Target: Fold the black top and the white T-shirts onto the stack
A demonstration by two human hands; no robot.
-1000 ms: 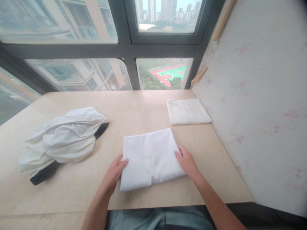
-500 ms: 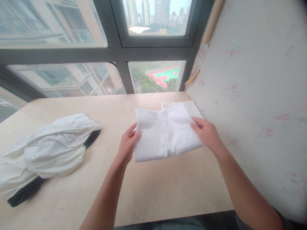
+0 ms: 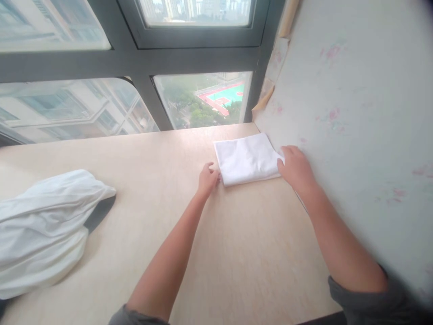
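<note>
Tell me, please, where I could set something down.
The tabletop looks bare between the crumpled white cloth and left arm, and onward to the right arm, nearer than the folded white cloth. The far right, beside the wall, is crowded with that cloth and the right hand.

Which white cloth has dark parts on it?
The crumpled cloth at left: dark parts show along its edge. The folded cloth the right hand touches shows only white.

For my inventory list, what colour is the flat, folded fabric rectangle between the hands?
The folded fabric rectangle is white, best seen in the head view.
</note>
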